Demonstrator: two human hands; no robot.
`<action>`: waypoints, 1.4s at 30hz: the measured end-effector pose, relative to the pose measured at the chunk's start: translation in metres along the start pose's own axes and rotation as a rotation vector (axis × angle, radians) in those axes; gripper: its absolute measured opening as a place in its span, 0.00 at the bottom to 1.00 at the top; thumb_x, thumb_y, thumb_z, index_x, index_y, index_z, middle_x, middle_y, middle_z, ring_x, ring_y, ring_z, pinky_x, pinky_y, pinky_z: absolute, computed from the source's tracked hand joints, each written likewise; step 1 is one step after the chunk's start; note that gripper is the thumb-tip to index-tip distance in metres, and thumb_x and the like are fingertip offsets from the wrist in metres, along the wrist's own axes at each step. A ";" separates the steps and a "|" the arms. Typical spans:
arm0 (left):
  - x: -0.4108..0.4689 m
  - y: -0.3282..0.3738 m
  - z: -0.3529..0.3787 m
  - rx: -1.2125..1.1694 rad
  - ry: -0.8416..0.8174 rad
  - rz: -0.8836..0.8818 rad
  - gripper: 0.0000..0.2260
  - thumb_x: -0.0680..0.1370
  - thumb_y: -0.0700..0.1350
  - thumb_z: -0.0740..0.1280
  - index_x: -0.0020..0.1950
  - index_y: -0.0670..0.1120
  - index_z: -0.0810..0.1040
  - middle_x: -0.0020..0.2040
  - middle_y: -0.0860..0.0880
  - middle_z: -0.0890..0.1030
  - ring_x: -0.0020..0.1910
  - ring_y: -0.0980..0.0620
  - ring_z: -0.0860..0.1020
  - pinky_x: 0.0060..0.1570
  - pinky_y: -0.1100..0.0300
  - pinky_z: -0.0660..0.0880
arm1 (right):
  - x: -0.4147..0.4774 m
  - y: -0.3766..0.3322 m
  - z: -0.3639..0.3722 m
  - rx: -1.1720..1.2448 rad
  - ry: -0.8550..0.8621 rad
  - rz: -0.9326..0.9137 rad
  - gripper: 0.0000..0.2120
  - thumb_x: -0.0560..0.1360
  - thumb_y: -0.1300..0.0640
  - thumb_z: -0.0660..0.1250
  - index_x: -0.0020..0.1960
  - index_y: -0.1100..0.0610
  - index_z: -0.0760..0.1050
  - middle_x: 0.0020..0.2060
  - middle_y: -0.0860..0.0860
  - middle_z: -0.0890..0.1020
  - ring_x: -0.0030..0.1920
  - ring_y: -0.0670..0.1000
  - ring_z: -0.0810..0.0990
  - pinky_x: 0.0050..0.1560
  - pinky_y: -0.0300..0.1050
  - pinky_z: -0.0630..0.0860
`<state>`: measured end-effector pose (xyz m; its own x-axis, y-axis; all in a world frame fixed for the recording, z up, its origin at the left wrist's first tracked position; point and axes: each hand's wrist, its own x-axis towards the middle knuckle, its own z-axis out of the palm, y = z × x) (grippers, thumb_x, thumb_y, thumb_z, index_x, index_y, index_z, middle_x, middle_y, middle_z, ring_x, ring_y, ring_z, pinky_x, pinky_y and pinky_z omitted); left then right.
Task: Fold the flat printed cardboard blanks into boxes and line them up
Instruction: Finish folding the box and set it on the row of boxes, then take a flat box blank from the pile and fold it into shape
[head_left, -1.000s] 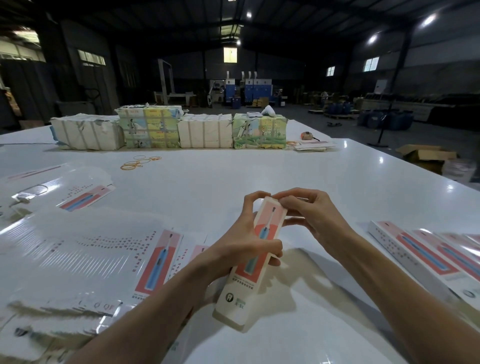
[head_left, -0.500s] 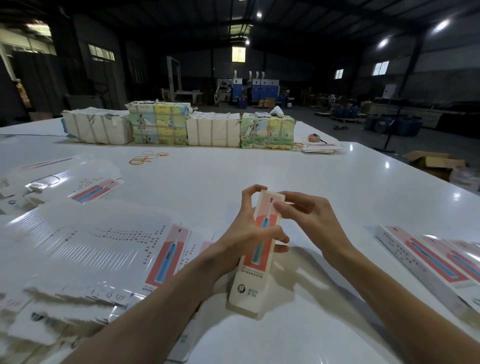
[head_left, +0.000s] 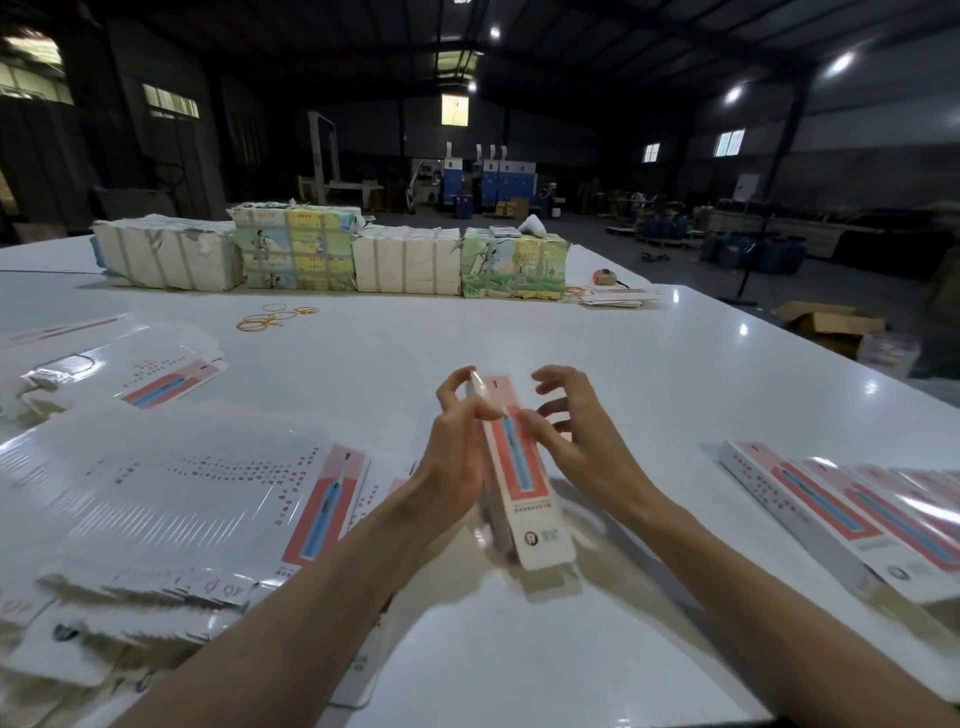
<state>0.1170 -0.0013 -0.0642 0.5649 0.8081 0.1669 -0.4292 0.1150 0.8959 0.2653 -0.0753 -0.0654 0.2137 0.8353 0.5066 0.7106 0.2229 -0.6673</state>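
Blurred and cropped
The box (head_left: 522, 483) smears at its lower end, its print unreadable; the left hand (head_left: 457, 452) hides its left side. The folded boxes (head_left: 831, 514) run off the right edge, the flat blanks (head_left: 171, 493) off the left and bottom.

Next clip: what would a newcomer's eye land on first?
A slim pink-and-white box at centre, gripped by the left hand, the right hand loose-fingered beside it. Glossy flat blanks pile at the left of the white table; finished boxes line its right.

Glossy white counter (head_left: 519, 338), white box (head_left: 519, 478) with coral panel and blue stripe, orange rubber bands (head_left: 275, 318), green-yellow illustrated bundles (head_left: 511, 265)
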 end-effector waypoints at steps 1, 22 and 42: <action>-0.001 0.000 0.002 -0.048 0.016 0.016 0.34 0.68 0.44 0.67 0.74 0.52 0.64 0.62 0.38 0.76 0.53 0.42 0.82 0.47 0.50 0.83 | -0.003 -0.005 0.001 -0.064 -0.027 0.001 0.16 0.82 0.40 0.65 0.66 0.44 0.69 0.61 0.42 0.74 0.56 0.38 0.79 0.51 0.43 0.82; -0.007 -0.019 0.005 0.494 -0.215 -0.007 0.11 0.82 0.36 0.68 0.56 0.49 0.86 0.49 0.51 0.85 0.52 0.57 0.83 0.49 0.62 0.81 | -0.112 0.040 -0.123 -1.103 -0.045 0.449 0.22 0.86 0.46 0.55 0.78 0.49 0.61 0.77 0.49 0.67 0.75 0.54 0.66 0.76 0.56 0.62; -0.013 -0.012 0.006 0.914 -0.042 0.244 0.13 0.80 0.40 0.67 0.45 0.57 0.85 0.44 0.58 0.85 0.37 0.56 0.83 0.40 0.63 0.77 | -0.023 -0.021 -0.071 -0.963 0.021 0.057 0.12 0.85 0.49 0.60 0.52 0.54 0.77 0.43 0.51 0.83 0.41 0.54 0.81 0.44 0.49 0.80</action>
<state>0.1193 -0.0169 -0.0745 0.5647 0.7266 0.3913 0.1693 -0.5660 0.8068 0.2931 -0.1353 -0.0240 0.2704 0.8209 0.5030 0.9419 -0.3337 0.0384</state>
